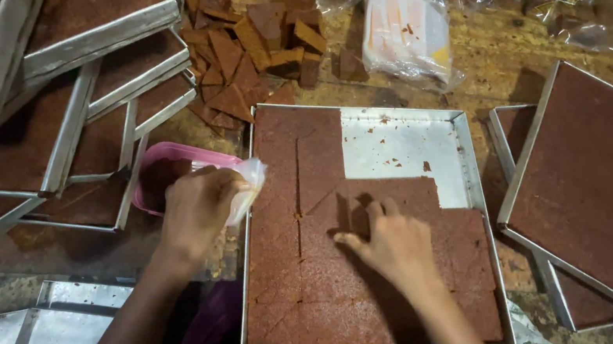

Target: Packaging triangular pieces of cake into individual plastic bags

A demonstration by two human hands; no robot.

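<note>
A square metal tray (405,142) in front of me holds a brown sheet cake (309,275) scored into triangles, with its far right corner bare. My right hand (388,242) rests on the cake, fingertips on a triangular piece (337,208) near the middle. My left hand (199,205) is left of the tray, closed on a small clear plastic bag (248,184) above a pink plastic tub (166,157).
A heap of cut brown cake triangles (248,46) lies beyond the tray. A pack of clear bags (408,32) sits at the back. Stacked trays of uncut cake (80,32) fill the left, and more trays (597,179) lie at the right.
</note>
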